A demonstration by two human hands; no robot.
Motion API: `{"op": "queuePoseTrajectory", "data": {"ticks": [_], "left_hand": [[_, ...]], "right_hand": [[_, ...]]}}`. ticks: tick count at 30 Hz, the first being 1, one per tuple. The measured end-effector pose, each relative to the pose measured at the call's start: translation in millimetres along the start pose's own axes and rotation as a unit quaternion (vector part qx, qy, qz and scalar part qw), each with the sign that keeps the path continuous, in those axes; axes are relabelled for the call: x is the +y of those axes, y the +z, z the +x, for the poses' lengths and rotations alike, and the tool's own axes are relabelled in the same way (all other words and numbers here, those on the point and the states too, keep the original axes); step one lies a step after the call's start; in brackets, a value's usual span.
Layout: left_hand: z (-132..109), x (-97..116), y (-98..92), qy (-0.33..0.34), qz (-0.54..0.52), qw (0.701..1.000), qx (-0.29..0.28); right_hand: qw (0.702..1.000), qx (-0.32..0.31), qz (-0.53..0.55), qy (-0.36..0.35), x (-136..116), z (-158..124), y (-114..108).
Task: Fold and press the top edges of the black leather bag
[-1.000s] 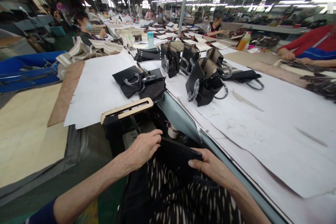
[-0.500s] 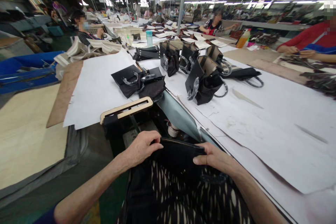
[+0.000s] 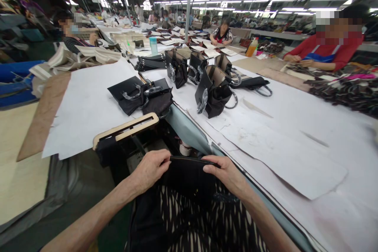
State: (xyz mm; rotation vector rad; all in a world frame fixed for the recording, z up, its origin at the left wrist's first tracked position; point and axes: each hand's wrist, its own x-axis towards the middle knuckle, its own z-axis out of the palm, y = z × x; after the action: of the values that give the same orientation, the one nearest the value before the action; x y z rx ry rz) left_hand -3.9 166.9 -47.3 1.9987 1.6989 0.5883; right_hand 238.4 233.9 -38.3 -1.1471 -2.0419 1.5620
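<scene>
A black bag (image 3: 186,175) lies over my lap, its upper edge stretched between my hands. My left hand (image 3: 154,167) pinches the left end of that edge between thumb and fingers. At the right end, my right hand (image 3: 223,168) grips the same edge, thumb on the near side. A plastic-wrapped handle (image 3: 226,198) shows below my right hand. The lower part of the bag blends into dark patterned cloth (image 3: 189,220), so its outline is hard to tell.
Beyond my hands is a slotted wooden frame (image 3: 137,126). Black bags with wrapped handles lie flat (image 3: 153,96) and stand upright (image 3: 213,94) on the white-covered table (image 3: 265,145). A person in red (image 3: 325,53) sits at the right.
The view has turned right, so the table and bags appear further left. My right hand has come slightly nearer my left along the bag's edge, which now looks more evenly curved.
</scene>
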Motion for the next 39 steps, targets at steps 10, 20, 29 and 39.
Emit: {"op": "queuePoseTrajectory", "data": {"ticks": [10, 20, 29, 39], "left_hand": [[5, 4, 0.8, -0.035, -0.008, 0.999, 0.012], [7, 4, 13.5, -0.038, 0.012, 0.999, 0.033], [8, 3, 15.5, -0.053, 0.015, 0.998, 0.041], [1, 4, 5.0, -0.048, -0.022, 0.998, 0.022]], "right_hand": [[0.991, 0.040, -0.124, -0.022, 0, 4, 6], [0.903, 0.057, -0.416, -0.088, -13, 16, 23], [0.830, 0.082, -0.548, -0.065, -30, 30, 57], [0.826, 0.092, -0.544, -0.116, -31, 35, 79]]}}
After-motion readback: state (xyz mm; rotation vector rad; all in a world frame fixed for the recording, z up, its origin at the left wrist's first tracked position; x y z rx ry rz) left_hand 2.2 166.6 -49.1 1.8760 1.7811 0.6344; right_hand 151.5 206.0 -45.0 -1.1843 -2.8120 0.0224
